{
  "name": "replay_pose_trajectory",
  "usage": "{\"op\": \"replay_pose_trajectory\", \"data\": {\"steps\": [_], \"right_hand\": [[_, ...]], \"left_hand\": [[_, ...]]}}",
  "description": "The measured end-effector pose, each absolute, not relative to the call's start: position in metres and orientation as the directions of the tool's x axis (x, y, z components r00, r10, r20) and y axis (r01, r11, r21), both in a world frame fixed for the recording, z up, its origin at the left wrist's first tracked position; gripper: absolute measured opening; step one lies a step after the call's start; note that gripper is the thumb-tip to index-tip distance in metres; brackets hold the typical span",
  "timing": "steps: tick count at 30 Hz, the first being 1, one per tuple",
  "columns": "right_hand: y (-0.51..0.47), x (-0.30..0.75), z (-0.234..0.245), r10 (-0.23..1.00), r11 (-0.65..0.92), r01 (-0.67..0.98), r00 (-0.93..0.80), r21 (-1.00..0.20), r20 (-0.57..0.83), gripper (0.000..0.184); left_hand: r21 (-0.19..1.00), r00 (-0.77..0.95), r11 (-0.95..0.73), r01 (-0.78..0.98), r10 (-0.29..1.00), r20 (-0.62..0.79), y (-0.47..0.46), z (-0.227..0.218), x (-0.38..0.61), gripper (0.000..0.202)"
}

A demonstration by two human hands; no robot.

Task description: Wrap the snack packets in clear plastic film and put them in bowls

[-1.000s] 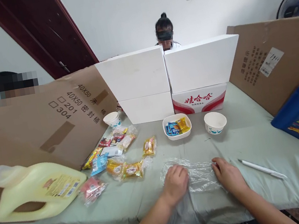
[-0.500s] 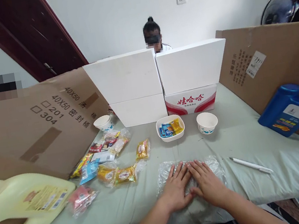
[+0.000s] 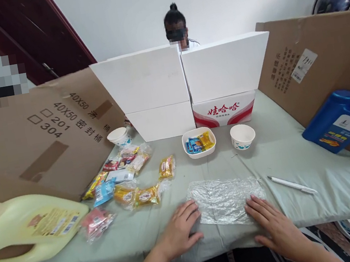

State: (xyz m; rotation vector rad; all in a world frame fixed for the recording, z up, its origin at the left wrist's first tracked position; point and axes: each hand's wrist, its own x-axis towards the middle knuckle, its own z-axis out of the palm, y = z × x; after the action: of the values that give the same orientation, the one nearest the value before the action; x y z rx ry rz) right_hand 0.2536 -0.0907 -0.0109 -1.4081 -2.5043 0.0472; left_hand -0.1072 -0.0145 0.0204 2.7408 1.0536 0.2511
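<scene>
**Clear plastic film (image 3: 226,200) laid flat**

Left hand (image 3: 180,229), loosely spread, touches the film's left edge; right hand (image 3: 275,222), likewise spread, rests on its right edge. The film lies on green cloth (image 3: 138,233). Beyond it: white tray (image 3: 201,154), paper bowl (image 3: 243,136). Right of it: pen (image 3: 292,185). Left: wrapped snacks (image 3: 147,195).

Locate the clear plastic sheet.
In the head view, the clear plastic sheet lies at lower centre, between the left hand and right hand, left of the white pen.

Clear plastic film (image 3: 225,201) lies spread flat on the pale green tablecloth (image 3: 214,167), near its front edge; surface crinkled, outline roughly rectangular, long side crosswise.
</scene>
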Motion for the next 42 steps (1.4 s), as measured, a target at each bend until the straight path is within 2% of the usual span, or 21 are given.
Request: {"op": "replay_pose_trajectory", "data": {"steps": [3, 7, 10, 14, 17, 20, 23, 29, 32, 35, 37, 39, 42], "right_hand": [[-0.104, 0.266, -0.018, 0.835, 0.537, 0.82, -0.484, -0.196, 0.263, 0.045], [-0.112, 0.274, -0.015, 0.85, 0.516, 0.789, -0.425, -0.332, 0.311, 0.03], [-0.109, 0.27, -0.002, 0.892, 0.446, 0.755, -0.331, -0.48, 0.307, 0.026], [-0.098, 0.264, 0.011, 0.945, 0.324, 0.72, -0.219, -0.615, 0.241, 0.025], [-0.085, 0.262, 0.014, 0.978, 0.204, 0.738, -0.122, -0.643, 0.17, 0.029], [-0.07, 0.262, 0.014, 0.991, 0.106, 0.795, -0.038, -0.598, 0.124, 0.034], [-0.055, 0.261, 0.012, 0.996, 0.041, 0.863, 0.004, -0.504, 0.087, 0.036], [-0.042, 0.257, 0.003, 0.999, -0.033, 0.954, 0.043, -0.297, 0.029, 0.03], [-0.042, 0.256, 0.002, 0.99, -0.044, 0.963, 0.077, -0.265, 0.116, 0.03], [-0.045, 0.248, 0.01, 0.937, 0.05, 0.977, 0.026, -0.207, 0.349, 0.034], [-0.046, 0.234, 0.017, 0.884, 0.17, 0.972, -0.076, -0.165, 0.461, 0.032], [-0.045, 0.214, 0.019, 0.849, 0.325, 0.937, -0.229, -0.129, 0.476, 0.031], [-0.041, 0.194, 0.011, 0.807, 0.528, 0.845, -0.467, -0.085, 0.362, 0.05]], "left_hand": [[0.29, 0.751, -0.742, 0.604, 0.652, 0.105, -0.024, 0.024, -0.109, 0.041], [0.332, 0.755, -0.751, 0.571, 0.639, 0.146, -0.03, 0.027, -0.112, 0.037], [0.38, 0.742, -0.741, 0.554, 0.646, 0.179, -0.029, 0.03, -0.109, 0.017], [0.453, 0.637, -0.661, 0.597, 0.735, 0.233, -0.016, 0.029, -0.099, 0.023], [0.444, 0.555, -0.59, 0.674, 0.801, 0.223, 0.003, 0.024, -0.089, 0.025], [0.326, 0.518, -0.532, 0.781, 0.844, 0.137, 0.021, 0.02, -0.079, 0.023], [0.225, 0.456, -0.468, 0.855, 0.884, 0.105, 0.032, 0.017, -0.069, 0.021], [0.171, 0.437, -0.451, 0.876, 0.892, 0.119, 0.033, 0.007, -0.062, 0.017], [0.17, 0.436, -0.462, 0.87, 0.884, 0.168, 0.03, 0.01, -0.065, 0.021], [0.137, 0.418, -0.477, 0.868, 0.852, 0.315, 0.024, 0.019, -0.06, 0.025], [0.107, 0.448, -0.522, 0.846, 0.806, 0.387, 0.017, 0.023, -0.046, 0.026], [0.097, 0.534, -0.607, 0.789, 0.755, 0.381, 0.007, 0.022, -0.028, 0.031], [0.106, 0.636, -0.683, 0.723, 0.717, 0.284, -0.006, 0.008, -0.008, 0.05]]}}
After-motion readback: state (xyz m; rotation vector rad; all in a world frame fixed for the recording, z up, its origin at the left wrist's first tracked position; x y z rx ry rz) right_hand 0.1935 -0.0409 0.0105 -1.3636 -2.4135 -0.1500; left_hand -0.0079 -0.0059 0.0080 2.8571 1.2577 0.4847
